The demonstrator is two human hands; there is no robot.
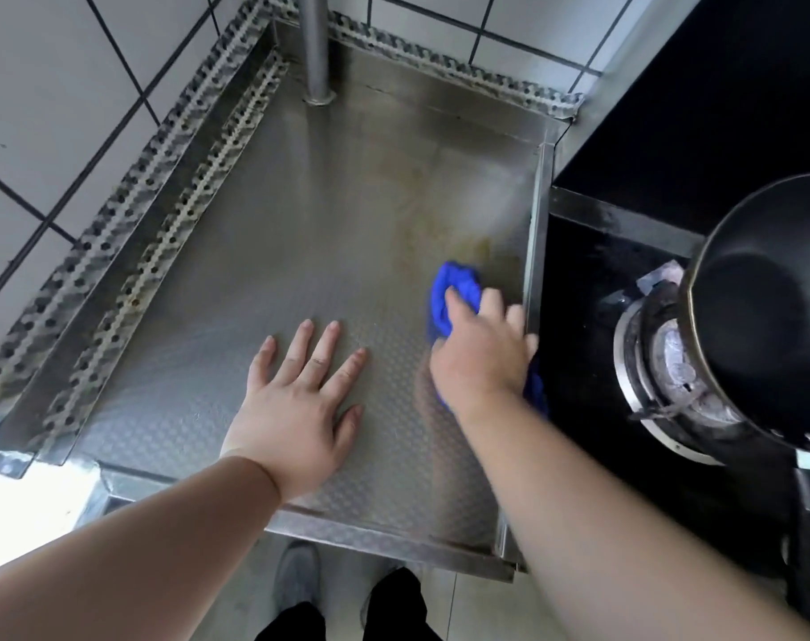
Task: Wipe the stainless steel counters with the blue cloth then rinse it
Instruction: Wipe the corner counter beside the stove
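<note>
The stainless steel counter [264,252] fills the middle of the view, its surface textured, with a yellowish stain toward its right side. A bunched blue cloth [456,291] lies on the counter near the right rim. My right hand [481,353] presses down on the cloth and grips it; the hand is blurred. My left hand [301,404] rests flat on the counter to the left of the cloth, fingers spread, holding nothing.
A steel pole [315,43] rises from the counter's far edge. White tiled walls [70,85] stand behind and to the left. On the right, a black stove [592,279] carries a gas burner [671,367] and a black pot [764,307].
</note>
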